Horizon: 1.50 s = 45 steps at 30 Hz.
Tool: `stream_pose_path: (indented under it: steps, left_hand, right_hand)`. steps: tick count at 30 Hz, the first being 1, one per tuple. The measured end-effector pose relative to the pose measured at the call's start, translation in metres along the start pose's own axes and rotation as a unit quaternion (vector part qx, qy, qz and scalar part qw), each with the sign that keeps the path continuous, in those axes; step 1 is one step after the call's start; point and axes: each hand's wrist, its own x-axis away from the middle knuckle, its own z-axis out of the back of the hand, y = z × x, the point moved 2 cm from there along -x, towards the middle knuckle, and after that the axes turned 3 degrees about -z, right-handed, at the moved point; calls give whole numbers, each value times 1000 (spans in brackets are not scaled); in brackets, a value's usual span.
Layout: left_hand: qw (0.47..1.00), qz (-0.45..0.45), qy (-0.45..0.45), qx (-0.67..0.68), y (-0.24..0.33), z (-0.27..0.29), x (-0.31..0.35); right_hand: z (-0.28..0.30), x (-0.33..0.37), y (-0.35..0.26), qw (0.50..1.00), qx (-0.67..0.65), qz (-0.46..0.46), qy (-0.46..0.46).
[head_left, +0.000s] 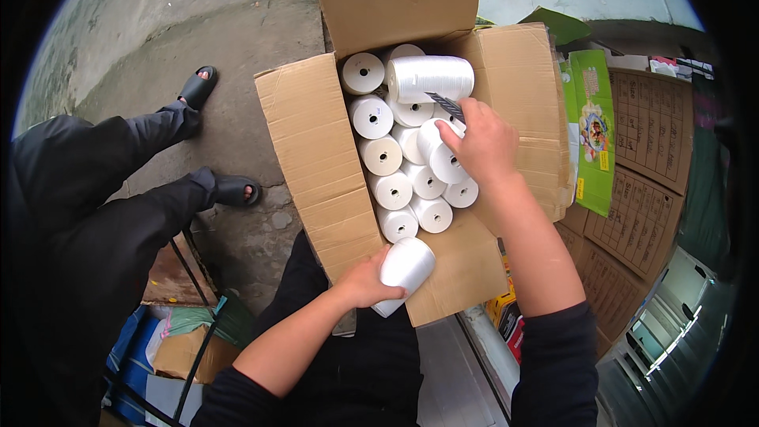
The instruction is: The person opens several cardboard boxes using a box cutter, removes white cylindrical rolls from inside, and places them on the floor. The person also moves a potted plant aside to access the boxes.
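My left hand is wrapped round the side of a white thread spool, which is tilted at the near edge of the open cardboard box. Over the right side of the box, my right hand is closed on a dark, ridged cutter with a narrow tip pointing left. Its thumb reaches over another white spool just below the cutter; whether it touches that spool I cannot tell. Several white spools stand packed on end in the box. One larger spool lies on its side on top of them.
Box flaps spread outward on all sides. To the left stands another person in dark trousers and black sandals. Stacked brown cartons and a green printed carton are on the right. A wrapped bundle lies at the lower left.
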Motion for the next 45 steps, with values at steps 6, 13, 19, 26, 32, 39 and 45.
stream_pose_path:
  steps: [6,13,19,26,32,39,45]
  left_hand:
    - [1000,-12,2,-5,-14,-4,-3]
    - [1000,-14,-28,-2,-7,3,-2]
    - [1000,-7,-25,18,-10,4,3]
    - [985,36,-42,-164,65,23,13]
    - [819,-231,221,-477,91,18,-46]
    - [893,-268,184,-311,84,23,-64]
    - [747,-299,471,-362,127,155,-126]
  right_hand:
    - [-11,-66,-30,970,30,236,-54]
    - [-68,-103,-25,941,211,216,-151]
    - [-20,-74,17,976,-30,212,26]
    - [-29,-19,58,890,-406,-105,180]
    - [-37,-11,56,978,-92,-89,162]
    - [9,-39,35,976,-55,-185,-96]
    - [6,-23,66,958,-216,-183,41]
